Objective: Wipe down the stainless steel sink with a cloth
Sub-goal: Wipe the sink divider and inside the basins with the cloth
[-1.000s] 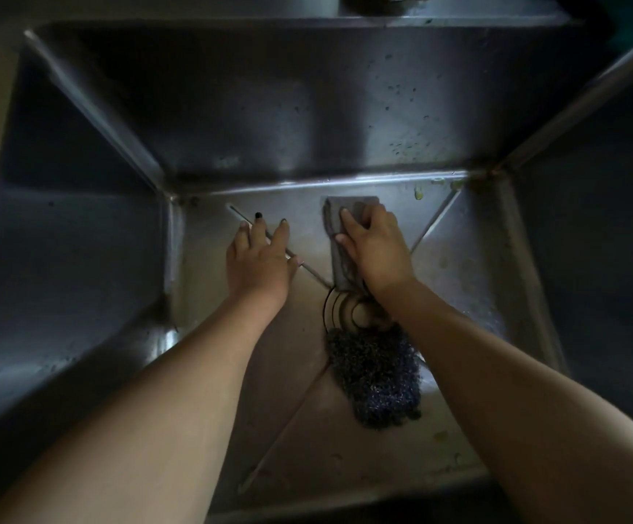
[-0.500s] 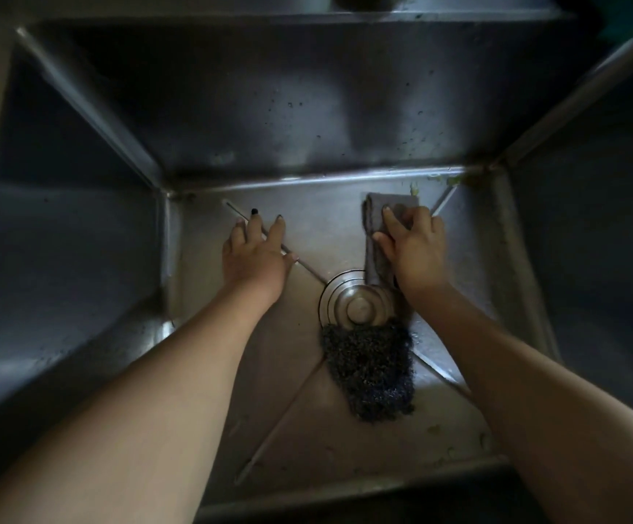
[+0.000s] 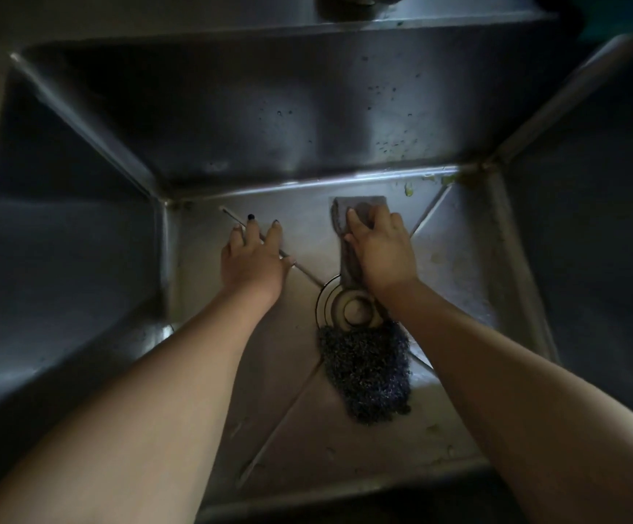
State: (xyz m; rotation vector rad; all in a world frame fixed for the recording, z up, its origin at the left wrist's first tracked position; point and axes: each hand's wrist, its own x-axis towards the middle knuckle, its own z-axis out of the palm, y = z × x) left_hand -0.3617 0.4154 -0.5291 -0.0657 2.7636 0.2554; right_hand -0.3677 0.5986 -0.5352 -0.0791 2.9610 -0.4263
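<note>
A deep stainless steel sink [image 3: 307,107] fills the view, its floor creased in an X toward a round drain [image 3: 349,308]. My right hand [image 3: 381,251] presses a folded grey cloth [image 3: 345,217] flat on the sink floor just behind the drain, fingers spread over it. My left hand [image 3: 252,259] rests palm down on the floor to the left, fingers apart, holding nothing; it lies across the back-left crease.
A dark wire scouring pad [image 3: 367,376] lies on the floor in front of the drain, between my forearms. Greenish food specks [image 3: 436,179] cling to the back right corner and wall. A tap base [image 3: 352,3] stands behind the back rim.
My right hand slid the cloth to the right along the sink floor, then back left to just behind the drain. The left hand stayed planted.
</note>
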